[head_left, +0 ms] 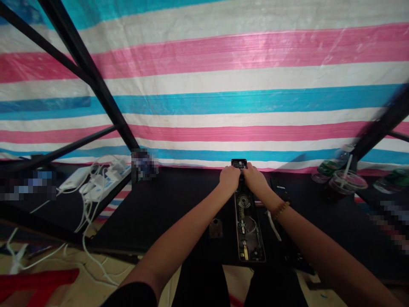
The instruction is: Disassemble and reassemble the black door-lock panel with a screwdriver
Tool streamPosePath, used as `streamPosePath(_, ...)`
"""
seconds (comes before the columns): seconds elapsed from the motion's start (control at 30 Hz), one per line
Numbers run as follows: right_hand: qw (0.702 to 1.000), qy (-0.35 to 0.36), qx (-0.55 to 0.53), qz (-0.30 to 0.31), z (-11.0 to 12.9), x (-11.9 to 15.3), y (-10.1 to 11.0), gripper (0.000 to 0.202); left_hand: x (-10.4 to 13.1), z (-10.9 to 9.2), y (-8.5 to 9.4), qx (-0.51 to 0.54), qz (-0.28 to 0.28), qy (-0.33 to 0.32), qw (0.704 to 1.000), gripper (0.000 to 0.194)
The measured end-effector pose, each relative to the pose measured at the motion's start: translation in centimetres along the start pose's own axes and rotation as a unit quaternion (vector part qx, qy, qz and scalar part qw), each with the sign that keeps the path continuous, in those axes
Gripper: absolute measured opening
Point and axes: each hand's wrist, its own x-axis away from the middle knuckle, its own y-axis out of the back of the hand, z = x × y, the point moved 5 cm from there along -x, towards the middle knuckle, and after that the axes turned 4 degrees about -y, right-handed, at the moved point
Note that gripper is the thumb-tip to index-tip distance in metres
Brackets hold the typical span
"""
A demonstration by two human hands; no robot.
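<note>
Housing (250,236), long, narrow and black, stretches lengthwise over the dark table (179,204), its near end toward the person's lap. Judged by what shows, the work is midway: several parts sit inside, yet no cover closes over them, and whether pieces are being fitted or removed cannot be told. A ring-shaped part (244,201) lies around its middle, a silvery piece (243,229) and a thin pale wire (254,222) nearer, and a brass-coloured piece (245,250) by the near end. The rim looks smooth and dark; finer detail is too small to read.

At the housing's far end are the left hand (230,177) and the right hand (254,180), close together with fingers bent inward. Their fingertips are hidden, so I cannot tell whether they grip or only press.

Just left of the housing is a squarish plate (216,228), apart from it; to its right, a pale strip (274,226). Well left of the housing is a white power strip (104,185); well right, a clear plastic cup (348,183); beyond it, a striped sheet (223,76)
</note>
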Motion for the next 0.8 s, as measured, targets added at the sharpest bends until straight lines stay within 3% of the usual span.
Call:
streamPosePath(0.2, 0.999, 0.029, -0.009, -0.034, -0.1, 0.8, -1.0, 0.033, 0.5, -0.2, -0.3, 0.009, -0.023, 0.000, 1.000, 0.016)
streamPosePath(0.4, 0.997, 0.012, -0.013, -0.072, -0.3, 1.2, -0.9, 0.028, 1.0, -0.3, -1.0, 0.056, -0.061, -0.006, 0.997, 0.024)
streamPosePath(0.63, 0.989, -0.087, -0.020, -0.115, -3.4, 1.1, 0.0, 0.028, 1.0, 0.4, -1.0, 0.163, -0.112, 0.021, 0.980, 0.019)
streamPosePath(0.8, 0.977, -0.170, -0.038, -0.127, -6.1, 3.0, -0.2, 0.026, 2.2, 2.9, -0.2, 0.294, -0.175, 0.061, 0.938, 0.016)
